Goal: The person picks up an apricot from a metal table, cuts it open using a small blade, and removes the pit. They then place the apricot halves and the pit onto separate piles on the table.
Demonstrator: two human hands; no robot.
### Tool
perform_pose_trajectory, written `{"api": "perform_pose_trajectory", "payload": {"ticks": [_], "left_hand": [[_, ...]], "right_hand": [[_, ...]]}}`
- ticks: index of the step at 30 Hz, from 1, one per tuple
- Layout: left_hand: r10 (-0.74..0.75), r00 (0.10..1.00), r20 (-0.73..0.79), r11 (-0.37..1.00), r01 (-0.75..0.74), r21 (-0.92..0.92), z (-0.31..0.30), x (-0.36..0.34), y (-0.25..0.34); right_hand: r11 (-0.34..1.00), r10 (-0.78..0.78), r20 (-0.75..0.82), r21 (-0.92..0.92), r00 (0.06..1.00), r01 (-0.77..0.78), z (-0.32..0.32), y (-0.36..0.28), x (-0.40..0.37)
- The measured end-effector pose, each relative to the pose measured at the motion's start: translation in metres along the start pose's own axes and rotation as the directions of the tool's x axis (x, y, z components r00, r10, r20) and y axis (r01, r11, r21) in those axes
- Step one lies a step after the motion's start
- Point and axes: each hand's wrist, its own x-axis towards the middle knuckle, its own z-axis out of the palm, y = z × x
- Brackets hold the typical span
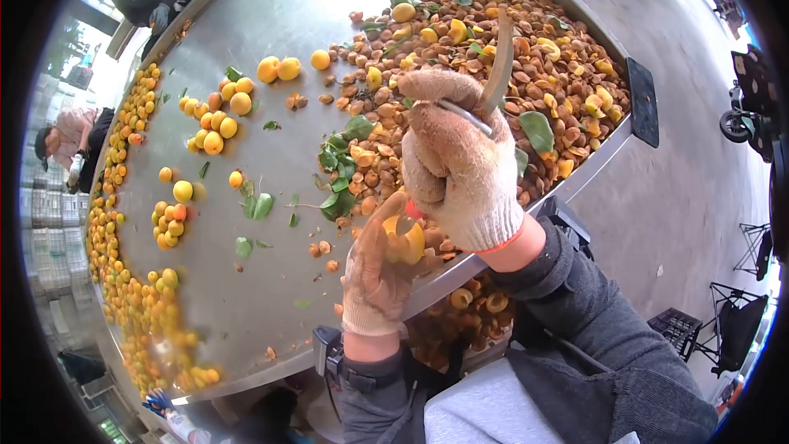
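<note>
Both my hands wear stained white knit gloves. My right hand (460, 156), over the pit pile, is closed around a tool with a curved blade (500, 62) that points up. Lower and to the left, my left hand (382, 271) holds an opened yellow apricot (407, 240) between thumb and fingers, near the table's front edge. Brown apricot pits (542, 74) lie heaped behind and beside my right hand, mixed with yellow halves and green leaves (337, 164). Small groups of whole apricots (214, 127) rest left of the heap on the metal table (279, 156).
Many whole apricots (148, 321) line the table's left edge. Beneath the front edge, a container holds split apricots (464, 312). A dark phone-like slab (643, 103) is at the right rim. Other people stand at the left, one in a pink top (72, 133). A black crate (675, 330) sits lower right.
</note>
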Motion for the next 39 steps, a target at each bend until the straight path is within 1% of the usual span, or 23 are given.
{"api": "perform_pose_trajectory", "payload": {"ticks": [1,3,4,5,6,8,9,10,11,13,14,16,17,19,20,22,24,26,29,31,35,37,39], "left_hand": [[0.001,1.0,0.018,1.0,-0.001,0.002,-0.003,-0.003,0.0],[0.025,0.999,-0.047,0.997,-0.028,-0.07,-0.01,-0.006,-0.007],[0.206,0.973,-0.1,0.938,-0.168,0.303,-0.023,-0.006,-0.02],[0.0,0.999,-0.04,1.0,0.0,-0.007,-0.009,-0.01,-0.003],[0.044,0.999,0.008,0.998,-0.044,-0.051,-0.024,-0.003,-0.01],[0.169,0.974,0.153,0.986,-0.166,-0.034,-0.047,0.001,-0.017],[0.078,0.997,-0.027,0.997,-0.077,0.017,-0.034,0.003,-0.009],[-0.003,0.973,-0.23,0.998,0.016,0.056,-0.025,0.001,-0.002],[0.012,0.979,-0.205,0.998,0.002,0.069,-0.035,0.009,-0.004],[-0.103,0.95,-0.294,0.978,0.15,0.142,-0.062,0.019,-0.013],[-0.096,0.952,-0.29,0.978,0.144,0.148,-0.061,0.017,-0.015],[0.096,0.967,-0.236,0.898,0.018,0.44,-0.054,0.011,-0.02],[0.108,0.968,-0.225,0.894,0.005,0.449,-0.053,0.009,-0.018],[0.002,0.999,-0.052,1.0,-0.002,0.008,-0.048,0.001,-0.009],[0.013,0.999,-0.044,1.0,-0.012,0.014,-0.042,-0.003,-0.006],[0.021,0.997,-0.073,0.998,-0.016,0.063,-0.017,-0.014,0.0],[0.016,0.994,-0.106,0.994,-0.005,0.109,0.009,-0.024,0.004],[0.013,0.989,-0.148,0.988,0.01,0.152,0.024,-0.027,0.006],[0.029,0.991,-0.131,0.986,-0.007,0.166,0.028,-0.017,0.009],[0.045,0.992,-0.117,0.984,-0.023,0.179,0.032,-0.015,0.01],[0.084,0.993,-0.081,0.978,-0.066,0.199,0.038,-0.008,0.017],[0.096,0.994,-0.061,0.974,-0.081,0.21,0.04,-0.004,0.019],[0.103,0.993,-0.049,0.973,-0.09,0.213,0.04,-0.002,0.018]], "right_hand": [[1.0,0.012,0.008,0.005,1.0,-0.012,0.001,0.0,-0.002],[0.999,-0.034,-0.027,0.011,0.999,0.034,0.003,0.002,-0.002],[0.995,-0.097,-0.067,0.01,0.993,0.098,0.004,0.01,0.0],[0.996,-0.087,-0.057,0.03,0.995,0.089,0.006,0.01,-0.003],[0.995,-0.08,-0.045,0.053,0.996,0.082,0.006,0.012,-0.004],[0.993,-0.106,-0.017,-0.044,0.994,0.105,0.003,0.022,-0.002],[0.999,-0.024,-0.034,-0.049,0.999,0.022,0.006,0.022,-0.004],[0.996,0.076,-0.048,-0.043,0.996,-0.078,0.01,0.022,-0.004],[0.998,0.046,-0.039,-0.04,0.998,-0.048,0.012,0.019,-0.004],[0.979,0.203,0.052,-0.031,0.978,-0.202,0.014,0.01,-0.01],[0.981,0.196,0.057,-0.028,0.979,-0.194,0.013,0.01,-0.01],[0.955,0.295,0.07,0.011,0.953,-0.297,0.01,0.011,-0.008],[0.957,0.286,0.012,0.05,0.958,-0.286,0.012,0.013,-0.005],[0.955,0.271,0.061,0.111,0.961,-0.277,0.003,0.021,-0.001],[0.944,0.27,0.1,0.167,0.958,-0.283,0.0,0.02,-0.001],[0.942,0.273,0.122,0.165,0.954,-0.291,0.003,0.012,-0.004],[0.963,0.259,0.212,0.023,0.942,-0.27,0.001,0.014,-0.008],[0.958,0.276,0.224,0.017,0.935,-0.287,-0.001,0.011,-0.009],[0.957,0.272,0.251,0.031,0.929,-0.288,-0.004,0.014,-0.005],[0.943,0.289,0.174,0.119,0.941,-0.312,-0.002,0.016,-0.001],[0.958,0.268,0.143,0.069,0.953,-0.28,0.002,0.011,-0.003],[0.951,0.294,0.03,0.095,0.955,-0.295,0.003,0.009,-0.003],[0.964,0.26,0.012,0.056,0.966,-0.26,0.005,0.013,-0.003]]}}
